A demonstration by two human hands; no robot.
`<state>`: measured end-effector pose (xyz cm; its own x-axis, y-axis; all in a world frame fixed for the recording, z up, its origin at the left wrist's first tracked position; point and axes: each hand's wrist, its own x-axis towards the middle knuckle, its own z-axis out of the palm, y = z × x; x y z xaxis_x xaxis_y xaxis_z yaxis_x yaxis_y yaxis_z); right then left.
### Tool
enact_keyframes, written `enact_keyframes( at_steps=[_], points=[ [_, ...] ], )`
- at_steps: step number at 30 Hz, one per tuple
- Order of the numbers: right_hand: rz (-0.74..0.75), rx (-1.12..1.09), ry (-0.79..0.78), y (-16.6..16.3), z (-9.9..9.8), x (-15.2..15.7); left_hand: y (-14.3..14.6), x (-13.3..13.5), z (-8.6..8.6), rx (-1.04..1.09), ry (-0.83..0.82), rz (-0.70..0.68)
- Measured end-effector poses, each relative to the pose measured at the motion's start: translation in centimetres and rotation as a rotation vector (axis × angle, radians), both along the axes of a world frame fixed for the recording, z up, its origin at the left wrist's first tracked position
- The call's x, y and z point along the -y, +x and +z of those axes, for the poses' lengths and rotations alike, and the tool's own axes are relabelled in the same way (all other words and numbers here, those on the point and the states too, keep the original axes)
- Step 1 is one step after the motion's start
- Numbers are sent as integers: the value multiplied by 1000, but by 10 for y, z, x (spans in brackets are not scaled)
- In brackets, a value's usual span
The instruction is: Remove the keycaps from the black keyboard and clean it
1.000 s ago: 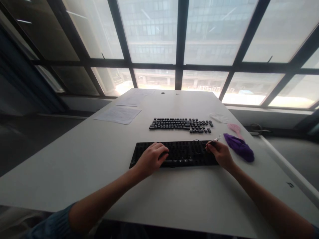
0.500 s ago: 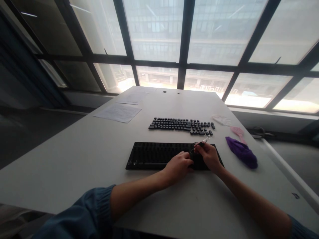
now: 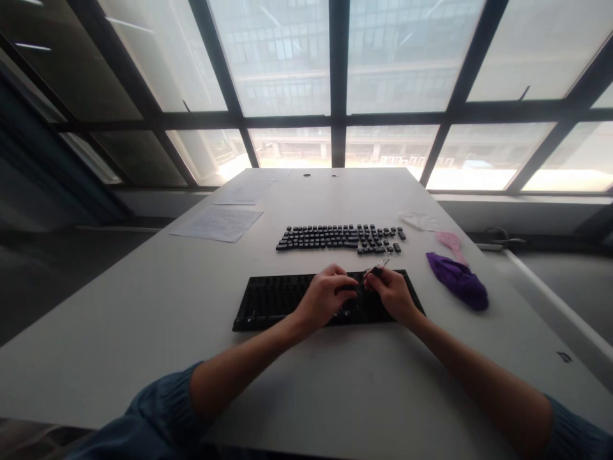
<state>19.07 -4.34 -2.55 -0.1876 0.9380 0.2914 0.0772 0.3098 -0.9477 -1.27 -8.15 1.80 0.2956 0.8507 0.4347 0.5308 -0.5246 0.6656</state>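
A black keyboard base (image 3: pixel 272 299) with its keycaps off lies on the white table (image 3: pixel 143 306) in front of me. Both my hands are over its right half, close together. My right hand (image 3: pixel 393 295) is closed on a thin clear-handled tool (image 3: pixel 380 265) whose tip points at the keyboard. My left hand (image 3: pixel 324 299) has its fingers curled, pinching something small and dark next to that tool; I cannot make out what. Behind the keyboard, the removed black keycaps (image 3: pixel 338 237) are laid out in rows.
A purple cloth (image 3: pixel 457 281), a pink brush (image 3: pixel 450 244) and a clear plastic bag (image 3: pixel 420 221) lie to the right. Printed sheets (image 3: pixel 218 223) rest at the back left. Large windows stand behind the table's far edge.
My left hand moved from the keyboard's middle rightwards to meet my right hand. Both hands then shifted slightly up over the keyboard's far rows. The view moved a little.
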Motion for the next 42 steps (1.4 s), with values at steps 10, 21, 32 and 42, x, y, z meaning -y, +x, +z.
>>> enact_keyframes(
  at_steps=[10, 21, 32, 42],
  points=[
    [25, -66, -28, -2, 0, -2, 5, -128, -8, -357, -53, 201],
    [33, -25, -3, -1, 2, -3, 17, -145, -26, -422, -19, 162],
    [30, -22, -11, 0, 2, -3, 4, -129, -9, -378, 3, 184],
    [39, -28, 1, -1, 0, -3, -13, 32, -7, -433, 89, -92]
  ],
)
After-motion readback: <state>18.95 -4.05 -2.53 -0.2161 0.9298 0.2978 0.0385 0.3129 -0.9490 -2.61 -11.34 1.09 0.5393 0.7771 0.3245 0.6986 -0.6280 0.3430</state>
